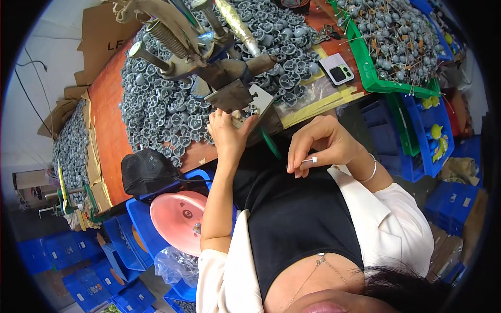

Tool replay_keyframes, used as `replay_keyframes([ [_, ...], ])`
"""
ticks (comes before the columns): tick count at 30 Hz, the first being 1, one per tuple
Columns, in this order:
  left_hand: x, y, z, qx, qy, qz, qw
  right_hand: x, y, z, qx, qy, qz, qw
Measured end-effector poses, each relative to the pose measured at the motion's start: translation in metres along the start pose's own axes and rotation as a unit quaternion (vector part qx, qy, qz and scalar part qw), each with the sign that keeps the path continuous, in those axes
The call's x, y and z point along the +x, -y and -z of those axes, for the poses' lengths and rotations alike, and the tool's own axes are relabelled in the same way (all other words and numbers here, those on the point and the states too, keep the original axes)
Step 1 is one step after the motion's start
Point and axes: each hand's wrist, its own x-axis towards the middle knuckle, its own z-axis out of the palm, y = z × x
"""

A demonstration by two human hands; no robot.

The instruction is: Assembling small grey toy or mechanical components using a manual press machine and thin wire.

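Observation:
A hand press [224, 78] with a dark metal block and upright bolts stands at the table's front edge. My left hand [228, 133] reaches up to the light plate [257, 107] under that block. Its fingers and thumb close in around small parts there, partly hidden by the block, so what they hold cannot be made out. To the right and nearer my body, my right hand [323, 143] hangs in the air, apart from the press. Its fingers are bent into a pinch, with a small white peg-like piece [311, 160] at the thumb.
Grey plastic shell parts [162, 112] lie heaped around the press on the red tabletop [107, 122]. A phone [336, 69] rests at the right edge, near a green crate [386, 86] of grey wired pieces. A black cap [148, 172] and pink bowl [172, 232] are at left.

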Motion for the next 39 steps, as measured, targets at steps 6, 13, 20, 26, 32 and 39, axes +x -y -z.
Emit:
replay_keyframes([
  [6, 0.023, 0.02, 0.023, -0.291, 0.077, 0.076, 0.951, -0.017, -0.004, 0.013, -0.036, -0.028, 0.004, 0.999],
  [13, 0.115, 0.109, 0.005, 0.073, -0.152, -0.168, 0.971, -0.017, -0.007, 0.01, -0.069, -0.085, -0.017, 0.994],
  [20, 0.164, 0.162, -0.082, -0.588, -0.097, -0.001, 0.803, -0.035, -0.012, 0.015, -0.107, -0.101, -0.011, 0.989],
  [26, 0.13, 0.277, -0.047, 0.012, -0.294, -0.018, 0.956, -0.015, -0.015, 0.009, -0.22, -0.108, -0.033, 0.969],
  [32, 0.092, 0.074, 0.024, 0.006, -0.304, -0.166, 0.938, -0.006, -0.031, 0.017, -0.246, -0.166, -0.022, 0.955],
  [39, 0.012, 0.056, 0.035, -0.306, -0.212, 0.098, 0.923, 0.007, -0.041, 0.012, -0.165, -0.177, -0.043, 0.969],
])
